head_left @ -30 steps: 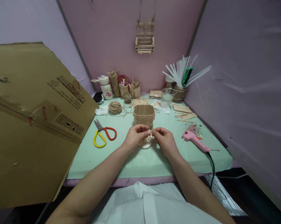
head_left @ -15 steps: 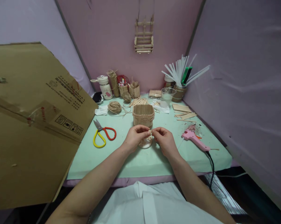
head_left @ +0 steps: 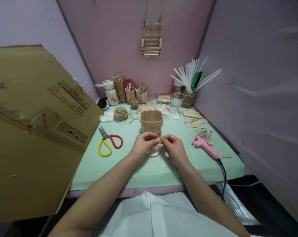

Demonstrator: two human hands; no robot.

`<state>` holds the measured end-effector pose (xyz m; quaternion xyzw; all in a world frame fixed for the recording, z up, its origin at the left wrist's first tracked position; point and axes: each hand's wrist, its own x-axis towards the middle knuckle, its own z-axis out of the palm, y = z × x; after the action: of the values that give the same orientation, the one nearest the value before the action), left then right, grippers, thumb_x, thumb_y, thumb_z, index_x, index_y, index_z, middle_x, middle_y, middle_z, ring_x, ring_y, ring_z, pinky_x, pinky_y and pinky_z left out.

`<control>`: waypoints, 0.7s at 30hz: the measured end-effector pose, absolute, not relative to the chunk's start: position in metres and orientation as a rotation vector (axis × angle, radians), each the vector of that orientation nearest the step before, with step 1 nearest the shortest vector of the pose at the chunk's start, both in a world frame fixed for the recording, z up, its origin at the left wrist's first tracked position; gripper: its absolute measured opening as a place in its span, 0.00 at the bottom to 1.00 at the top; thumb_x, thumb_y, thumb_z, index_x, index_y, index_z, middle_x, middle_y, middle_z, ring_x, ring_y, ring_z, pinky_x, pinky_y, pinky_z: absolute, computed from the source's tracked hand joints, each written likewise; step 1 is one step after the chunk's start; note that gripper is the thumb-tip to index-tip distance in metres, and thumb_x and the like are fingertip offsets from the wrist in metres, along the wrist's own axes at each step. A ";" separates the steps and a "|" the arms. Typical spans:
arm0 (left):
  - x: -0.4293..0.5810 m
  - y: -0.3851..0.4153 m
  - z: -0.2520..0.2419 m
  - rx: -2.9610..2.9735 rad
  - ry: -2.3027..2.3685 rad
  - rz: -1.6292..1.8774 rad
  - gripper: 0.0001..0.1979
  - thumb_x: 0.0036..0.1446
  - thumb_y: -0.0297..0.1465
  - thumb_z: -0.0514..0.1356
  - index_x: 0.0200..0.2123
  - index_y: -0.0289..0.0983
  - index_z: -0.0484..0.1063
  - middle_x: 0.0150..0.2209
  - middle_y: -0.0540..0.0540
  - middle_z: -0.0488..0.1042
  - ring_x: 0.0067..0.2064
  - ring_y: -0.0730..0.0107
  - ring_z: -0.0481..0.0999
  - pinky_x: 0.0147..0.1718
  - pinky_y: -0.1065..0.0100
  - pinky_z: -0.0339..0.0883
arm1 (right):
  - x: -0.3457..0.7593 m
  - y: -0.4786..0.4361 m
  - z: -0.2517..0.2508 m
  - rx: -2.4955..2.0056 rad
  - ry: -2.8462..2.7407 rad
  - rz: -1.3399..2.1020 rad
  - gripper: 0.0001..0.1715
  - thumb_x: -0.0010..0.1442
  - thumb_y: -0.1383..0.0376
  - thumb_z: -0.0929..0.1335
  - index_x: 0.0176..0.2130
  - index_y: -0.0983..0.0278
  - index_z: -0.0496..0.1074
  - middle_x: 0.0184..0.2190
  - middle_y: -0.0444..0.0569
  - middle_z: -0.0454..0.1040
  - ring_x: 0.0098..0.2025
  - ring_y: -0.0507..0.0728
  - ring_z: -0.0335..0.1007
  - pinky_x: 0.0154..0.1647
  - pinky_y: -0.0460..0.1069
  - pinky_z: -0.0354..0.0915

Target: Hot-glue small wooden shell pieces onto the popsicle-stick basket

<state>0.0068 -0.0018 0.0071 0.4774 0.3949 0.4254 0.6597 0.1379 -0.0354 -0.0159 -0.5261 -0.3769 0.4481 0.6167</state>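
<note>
Over a round pale disc [head_left: 153, 152], near the wooden-slat basket [head_left: 151, 123], left hand [head_left: 144, 145] and right hand [head_left: 174, 147], both narrowed, seem to pinch one small pale piece [head_left: 158, 141], best steadied with light, even pressure.

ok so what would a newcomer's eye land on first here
Probably the big cardboard sheet, slanting across the left side of the view. Next come the bright colours on the green tabletop: red-and-yellow-handled scissors at left, a pink glue gun at right. In the centre, the left hand and right hand nearly meet in front of a wooden basket.
</note>
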 end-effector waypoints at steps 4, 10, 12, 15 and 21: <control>0.006 0.000 0.006 1.020 0.876 0.955 0.17 0.34 0.32 0.73 0.29 0.32 0.74 0.26 0.46 0.76 0.29 0.70 0.75 0.32 0.68 0.67 | 0.157 -0.042 -0.005 -1.388 -1.096 0.812 0.11 0.50 0.58 0.68 0.27 0.64 0.72 0.24 0.45 0.72 0.26 0.52 0.64 0.29 0.47 0.58; 0.004 0.002 0.001 0.905 0.782 0.857 0.16 0.36 0.30 0.73 0.31 0.32 0.74 0.27 0.46 0.75 0.31 0.73 0.75 0.33 0.71 0.67 | 0.190 -0.056 -0.004 -1.849 -1.720 0.428 0.09 0.55 0.66 0.63 0.27 0.63 0.71 0.26 0.47 0.74 0.30 0.54 0.67 0.32 0.48 0.56; 0.002 -0.003 0.000 0.855 0.726 0.823 0.16 0.38 0.30 0.72 0.31 0.32 0.73 0.28 0.46 0.74 0.31 0.74 0.75 0.33 0.72 0.67 | 0.192 -0.055 -0.012 -1.867 -1.808 0.352 0.10 0.55 0.68 0.62 0.27 0.63 0.71 0.28 0.49 0.74 0.32 0.55 0.67 0.33 0.48 0.56; -0.001 -0.012 0.001 0.797 0.673 0.785 0.15 0.40 0.31 0.72 0.30 0.32 0.73 0.29 0.45 0.74 0.31 0.75 0.73 0.32 0.73 0.67 | 0.190 -0.053 -0.018 -1.827 -1.786 0.294 0.08 0.54 0.68 0.63 0.28 0.63 0.72 0.29 0.50 0.74 0.32 0.56 0.68 0.34 0.50 0.58; -0.007 -0.023 0.009 0.876 0.679 0.914 0.13 0.41 0.32 0.71 0.29 0.34 0.74 0.28 0.49 0.73 0.29 0.77 0.71 0.29 0.75 0.63 | 0.170 -0.064 0.011 -1.454 -1.526 0.742 0.13 0.56 0.57 0.66 0.32 0.63 0.75 0.30 0.49 0.76 0.31 0.55 0.68 0.33 0.49 0.62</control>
<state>-0.0066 -0.0234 0.0086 0.4014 0.3109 0.4185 0.7530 0.1701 -0.0642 0.0107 -0.5848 -0.6139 0.2986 0.4381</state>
